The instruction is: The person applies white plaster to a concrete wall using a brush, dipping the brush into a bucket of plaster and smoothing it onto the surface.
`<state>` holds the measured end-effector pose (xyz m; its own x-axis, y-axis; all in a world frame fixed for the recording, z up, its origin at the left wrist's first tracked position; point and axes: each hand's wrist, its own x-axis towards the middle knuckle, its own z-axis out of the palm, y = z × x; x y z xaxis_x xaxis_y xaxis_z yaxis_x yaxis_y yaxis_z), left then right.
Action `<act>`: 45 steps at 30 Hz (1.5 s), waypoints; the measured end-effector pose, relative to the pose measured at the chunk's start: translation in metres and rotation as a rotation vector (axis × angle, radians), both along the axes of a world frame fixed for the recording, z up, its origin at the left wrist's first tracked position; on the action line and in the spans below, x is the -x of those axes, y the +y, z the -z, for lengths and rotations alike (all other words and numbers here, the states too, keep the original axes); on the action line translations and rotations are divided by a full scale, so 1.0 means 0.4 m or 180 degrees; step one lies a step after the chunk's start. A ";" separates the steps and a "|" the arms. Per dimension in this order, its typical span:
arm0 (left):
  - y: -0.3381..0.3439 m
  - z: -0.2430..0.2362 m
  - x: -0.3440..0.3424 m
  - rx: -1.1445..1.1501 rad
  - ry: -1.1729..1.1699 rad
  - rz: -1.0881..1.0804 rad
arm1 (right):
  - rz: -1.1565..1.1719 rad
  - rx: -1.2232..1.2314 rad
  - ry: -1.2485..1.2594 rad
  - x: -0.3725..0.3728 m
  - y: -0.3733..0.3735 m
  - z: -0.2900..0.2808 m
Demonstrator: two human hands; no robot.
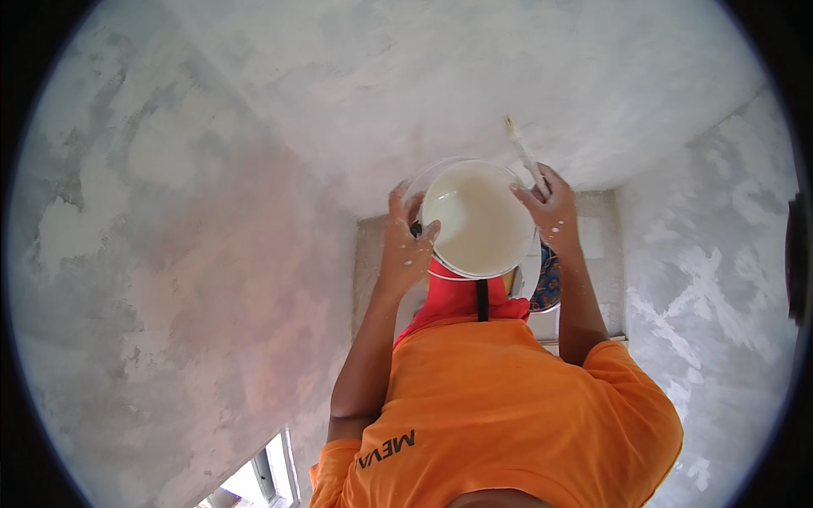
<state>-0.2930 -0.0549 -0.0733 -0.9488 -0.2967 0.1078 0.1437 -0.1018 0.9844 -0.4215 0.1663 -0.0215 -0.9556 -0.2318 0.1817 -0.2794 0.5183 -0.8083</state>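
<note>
"The orange shirt [525, 398] is nearest; where's the bucket [476, 276]?"
"Beyond it, the left hand [410, 247] gripping its rim."
"And the right hand [554, 212]?"
"Closed around a brush [526, 158], beside the bucket."

Bucket [495, 273] between both hands [410, 245], brush [524, 153] in the right one, walls [169, 254] left and right

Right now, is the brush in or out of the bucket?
Out: the right hand holds the brush, its bristles pointing away from the bucket.
</note>
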 end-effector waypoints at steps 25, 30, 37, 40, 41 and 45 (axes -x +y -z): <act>0.017 -0.028 -0.043 0.1761 -0.0080 0.1618 | -0.0704 -0.2206 0.0621 -0.135 -0.085 0.090; 0.028 -0.020 -0.024 0.2129 -0.0202 0.1928 | -0.0980 -0.2027 0.0375 -0.150 -0.065 0.108; 0.069 -0.021 0.024 0.1875 -0.0224 0.2123 | -0.1378 -0.2730 -0.0823 -0.137 -0.022 0.047; 0.074 0.004 0.039 0.1951 -0.0279 0.2193 | -0.1252 -0.3126 -0.0924 -0.144 -0.013 0.032; 0.074 0.018 0.044 0.2017 -0.0253 0.2199 | -0.1210 -0.3241 -0.0931 -0.144 -0.010 0.035; 0.077 0.053 0.047 0.1256 -0.0227 0.2211 | -0.0999 -0.3524 -0.0804 -0.172 0.002 -0.023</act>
